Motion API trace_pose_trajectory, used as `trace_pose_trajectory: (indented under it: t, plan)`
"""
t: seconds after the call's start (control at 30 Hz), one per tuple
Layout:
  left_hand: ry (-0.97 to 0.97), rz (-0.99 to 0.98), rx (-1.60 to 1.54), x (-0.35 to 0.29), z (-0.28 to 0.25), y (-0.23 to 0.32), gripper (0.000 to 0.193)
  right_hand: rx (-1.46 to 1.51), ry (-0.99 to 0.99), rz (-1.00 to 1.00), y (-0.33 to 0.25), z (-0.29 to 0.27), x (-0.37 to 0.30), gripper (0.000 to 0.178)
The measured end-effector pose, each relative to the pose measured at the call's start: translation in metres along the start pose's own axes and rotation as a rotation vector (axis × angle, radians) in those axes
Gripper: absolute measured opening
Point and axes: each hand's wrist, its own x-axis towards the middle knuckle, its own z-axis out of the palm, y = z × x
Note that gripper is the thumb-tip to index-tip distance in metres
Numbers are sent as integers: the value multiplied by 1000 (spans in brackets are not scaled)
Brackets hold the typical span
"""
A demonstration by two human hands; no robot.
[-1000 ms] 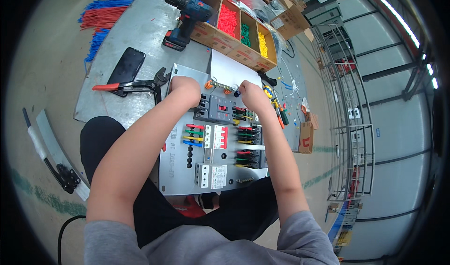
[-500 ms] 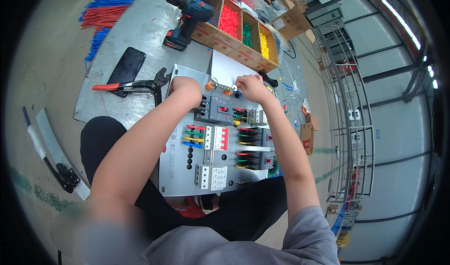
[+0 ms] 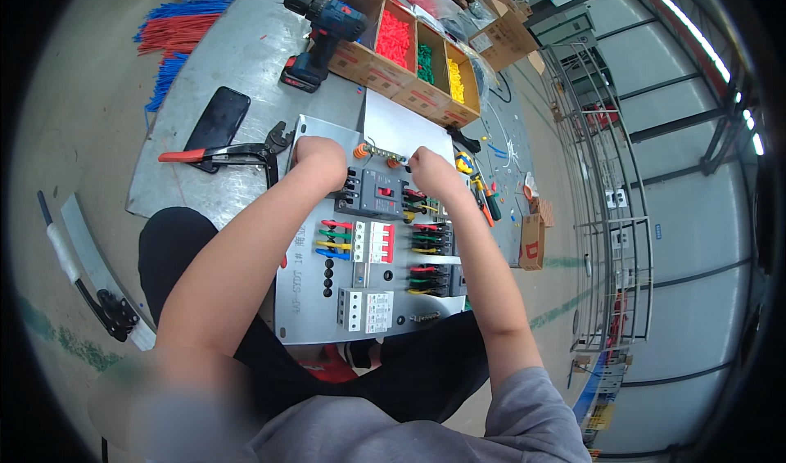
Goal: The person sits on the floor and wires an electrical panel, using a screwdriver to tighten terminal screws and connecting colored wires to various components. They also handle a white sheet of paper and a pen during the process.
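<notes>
A grey metal mounting panel [image 3: 315, 320] leans over my lap against the table edge, carrying electrical parts. My left hand [image 3: 322, 162] is a fist at its upper left, beside the large grey circuit breaker [image 3: 370, 193]; whatever it holds is hidden. My right hand [image 3: 432, 173] is closed at the right end of a terminal bar [image 3: 379, 152] on orange insulators [image 3: 360, 150]; its fingertips are turned away. Below sit a smaller breaker [image 3: 372, 242] with red, green, yellow and blue wires, a white modular device [image 3: 365, 310] and further wired breakers [image 3: 431, 280].
Left on the table lie a phone [image 3: 219, 119] and a red-handled crimping tool [image 3: 233, 153]. A cordless drill [image 3: 321, 37] stands beside cardboard bins [image 3: 389, 76] of red, green and yellow caps. White paper [image 3: 401, 123] lies behind the panel. Screwdrivers [image 3: 489, 199] rest beyond my right forearm.
My right hand has turned into a tighter fist and shifted slightly down; the white piece at its fingertips no longer shows. Screwdrivers now show beside my right forearm. My left hand stays nearly in place.
</notes>
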Motion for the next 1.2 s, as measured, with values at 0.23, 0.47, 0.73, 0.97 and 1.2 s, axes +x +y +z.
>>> trace_pose_trajectory:
  t: [0.23, 0.47, 0.73, 0.97, 1.2]
  plan:
    - [-8, -11, -6, 1, -1, 3, 30, -104, 44, -127, 33, -2, 24, 19]
    - [-36, -28, -2, 3, 0, 1, 31, -250, 98, -476, 32, -7, 42, 12]
    - [-11, -19, -11, 1, 1, 0, 31, -104, -70, -250, 25, 6, 38, 18]
    - [-3, 9, 14, 4, 0, 2, 30, -74, 36, 16, 6, 20, -10, 19]
    - [11, 10, 40, 10, 6, 2, 29, -149, 129, -57, 23, 1, 7, 23]
